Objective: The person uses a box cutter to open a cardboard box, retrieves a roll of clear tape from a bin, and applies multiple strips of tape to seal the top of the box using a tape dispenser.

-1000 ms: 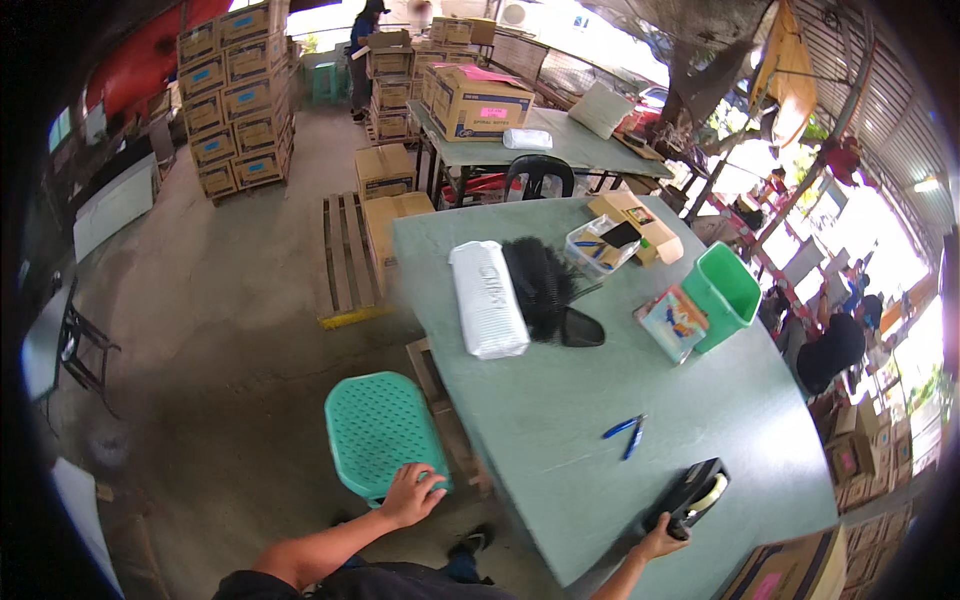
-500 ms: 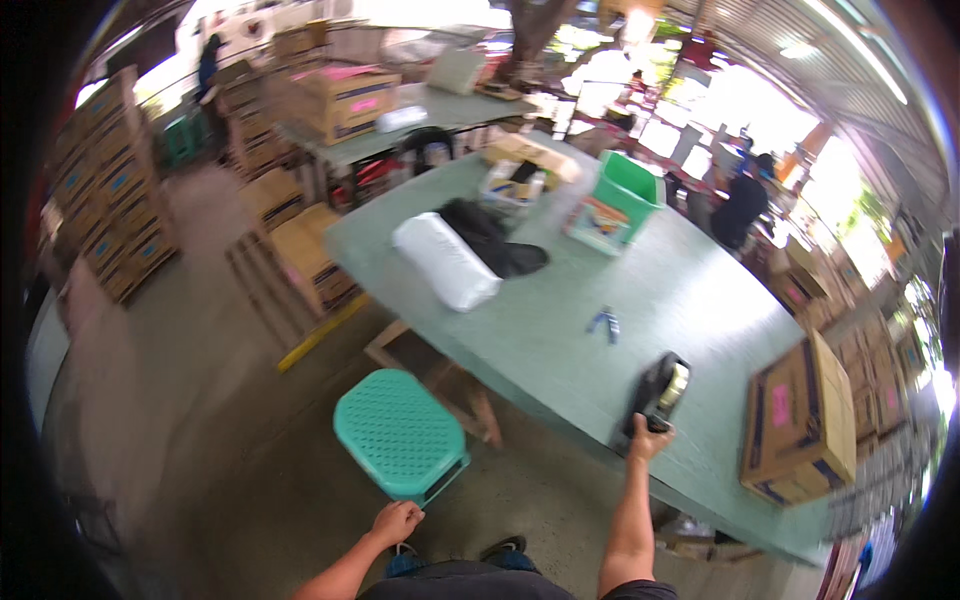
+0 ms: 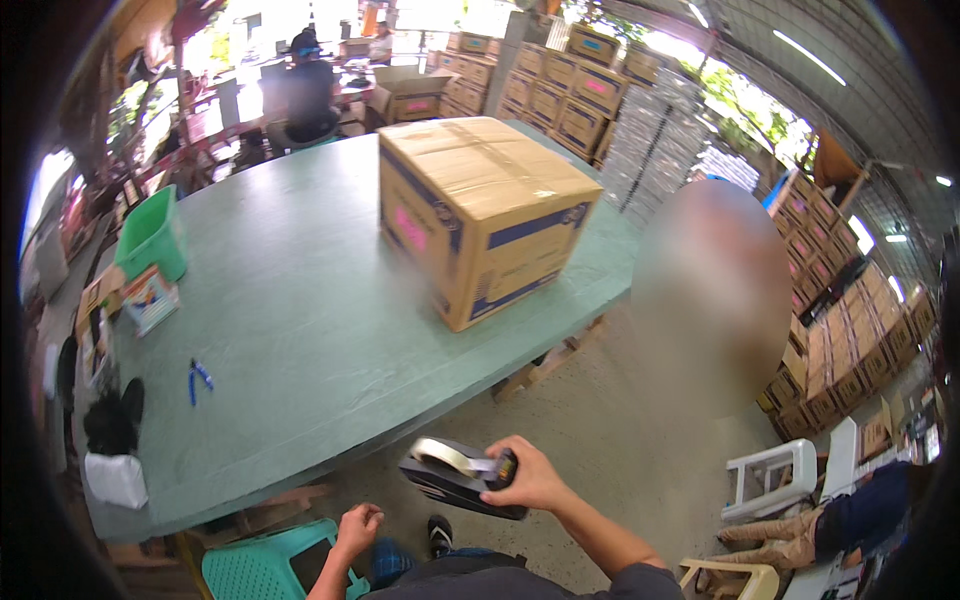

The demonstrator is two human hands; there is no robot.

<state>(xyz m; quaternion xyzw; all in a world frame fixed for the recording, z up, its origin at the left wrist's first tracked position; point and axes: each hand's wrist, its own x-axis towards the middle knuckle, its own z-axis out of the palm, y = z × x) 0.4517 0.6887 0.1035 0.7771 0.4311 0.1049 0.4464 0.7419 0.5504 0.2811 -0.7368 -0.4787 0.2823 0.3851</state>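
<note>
My right hand (image 3: 532, 478) is wrapped round one end of a black tape dispenser (image 3: 462, 492) with a pale roll of tape in it. It holds the dispenser in the air, just off the front edge of the green table (image 3: 300, 300). Beside a green plastic stool (image 3: 250, 570), my left hand (image 3: 357, 528) hangs low with its fingers curled and nothing visible in them. A taped-up cardboard carton (image 3: 490, 170) stands on the table beyond my right hand.
Blue-handled nippers (image 3: 200, 382), a green bin (image 3: 152, 240) and a white wrapped bundle (image 3: 115, 480) lie toward the table's left. A person (image 3: 305, 90) sits beyond the table. Stacked cartons (image 3: 860, 350) and a white stool (image 3: 775, 480) stand at the right.
The view has swung to the right. My right hand has lifted the tape dispenser off the table and out past its edge. My left hand stays low near the stool.
</note>
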